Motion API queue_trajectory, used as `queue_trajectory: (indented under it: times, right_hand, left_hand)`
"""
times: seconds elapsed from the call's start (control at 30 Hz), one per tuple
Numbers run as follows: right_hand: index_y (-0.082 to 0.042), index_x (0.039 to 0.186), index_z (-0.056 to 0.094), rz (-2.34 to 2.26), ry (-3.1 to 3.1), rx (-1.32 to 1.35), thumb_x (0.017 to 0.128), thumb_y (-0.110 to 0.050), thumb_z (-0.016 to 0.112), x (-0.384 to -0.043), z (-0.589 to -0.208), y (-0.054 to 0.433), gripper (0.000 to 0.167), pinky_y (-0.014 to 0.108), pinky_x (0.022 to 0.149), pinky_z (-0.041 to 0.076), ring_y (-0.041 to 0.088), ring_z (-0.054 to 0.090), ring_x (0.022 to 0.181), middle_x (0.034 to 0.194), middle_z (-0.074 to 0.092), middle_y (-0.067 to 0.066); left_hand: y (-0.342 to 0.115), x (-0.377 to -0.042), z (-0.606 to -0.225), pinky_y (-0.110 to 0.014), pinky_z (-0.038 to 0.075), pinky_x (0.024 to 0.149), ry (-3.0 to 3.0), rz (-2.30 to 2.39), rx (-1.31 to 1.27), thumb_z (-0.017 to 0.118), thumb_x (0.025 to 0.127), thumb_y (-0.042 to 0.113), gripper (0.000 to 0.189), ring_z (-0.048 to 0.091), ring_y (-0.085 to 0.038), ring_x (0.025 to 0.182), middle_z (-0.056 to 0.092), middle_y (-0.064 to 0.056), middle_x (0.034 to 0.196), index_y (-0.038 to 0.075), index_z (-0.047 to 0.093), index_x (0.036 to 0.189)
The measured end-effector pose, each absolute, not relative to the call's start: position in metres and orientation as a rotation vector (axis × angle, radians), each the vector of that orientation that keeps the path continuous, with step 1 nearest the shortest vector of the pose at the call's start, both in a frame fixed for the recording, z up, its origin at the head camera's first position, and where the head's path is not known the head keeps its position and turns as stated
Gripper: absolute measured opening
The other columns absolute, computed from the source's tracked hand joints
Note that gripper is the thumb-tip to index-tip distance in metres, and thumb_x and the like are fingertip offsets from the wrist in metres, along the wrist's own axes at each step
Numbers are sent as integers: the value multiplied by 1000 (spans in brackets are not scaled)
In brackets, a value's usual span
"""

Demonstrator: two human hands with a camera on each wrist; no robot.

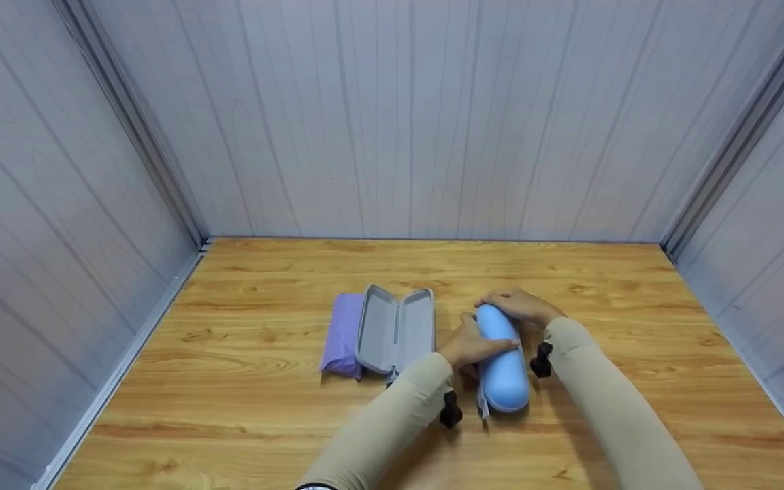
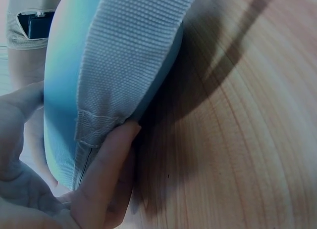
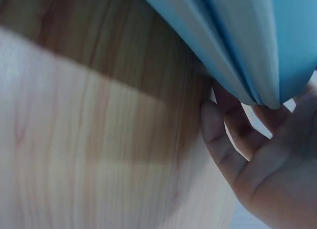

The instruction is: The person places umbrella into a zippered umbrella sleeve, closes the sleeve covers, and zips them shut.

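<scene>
A light-blue zip case (image 1: 503, 371) with rounded ends lies lengthwise on the wooden table, right of centre. My left hand (image 1: 470, 346) grips it from the left, thumb across the top. In the left wrist view, its fingers (image 2: 106, 172) press the side by a woven grey strap (image 2: 131, 56) and the zip seam. At the far end, my right hand (image 1: 520, 305) holds the case, its fingers (image 3: 223, 145) curved around the tip. The right wrist view shows a narrow groove along the case's edge. What is inside cannot be seen.
Left of the blue case, a grey hard case (image 1: 416, 330) lies opened flat, its two halves facing up. A purple soft packet (image 1: 344, 333) lies against its left side. Pale panel walls (image 1: 405, 122) enclose the table at the back and sides.
</scene>
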State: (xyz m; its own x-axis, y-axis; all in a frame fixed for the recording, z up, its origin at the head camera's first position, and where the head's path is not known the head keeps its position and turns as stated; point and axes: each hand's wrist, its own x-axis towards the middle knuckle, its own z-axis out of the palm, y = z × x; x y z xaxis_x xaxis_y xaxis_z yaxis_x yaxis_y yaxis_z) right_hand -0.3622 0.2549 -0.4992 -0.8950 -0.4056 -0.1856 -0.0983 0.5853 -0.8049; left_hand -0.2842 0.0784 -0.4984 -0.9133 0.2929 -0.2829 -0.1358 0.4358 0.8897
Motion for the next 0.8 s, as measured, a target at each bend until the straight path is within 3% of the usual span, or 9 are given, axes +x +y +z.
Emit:
queue_trajectory:
  times: [0.17,0.4,0.63,0.8]
  right_hand:
    - [-3,132,65,-1265,2466,-387,109,-32,42,-360,-498,251,43,49,100,46,36,55,120,134,61,17]
    - [4,128,65,-1322,2538,-316,107,-24,47,-358,-495,249,39,46,95,50,34,59,115,128,64,20]
    - [5,116,70,-1339,2596,-98,101,-25,59,-357,-487,249,35,37,82,51,26,61,95,115,68,17]
    - [3,108,72,-1337,2617,-28,99,-22,63,-360,-485,248,28,35,81,54,25,64,97,116,69,17]
  left_hand:
    - [79,-284,-499,-48,60,64,2291,1472,137,80,81,49,110,63,-37,99,49,-23,127,0,14,154]
    - [79,-283,-499,-52,58,72,2268,1495,130,79,81,48,100,62,-36,99,50,-20,122,1,21,148]
    - [77,-284,-499,-54,56,81,2256,1520,134,79,82,45,97,60,-35,103,49,-19,122,0,23,147]
    - [78,-283,-500,-54,56,82,2248,1526,119,80,81,45,100,60,-35,105,49,-19,123,0,21,148]
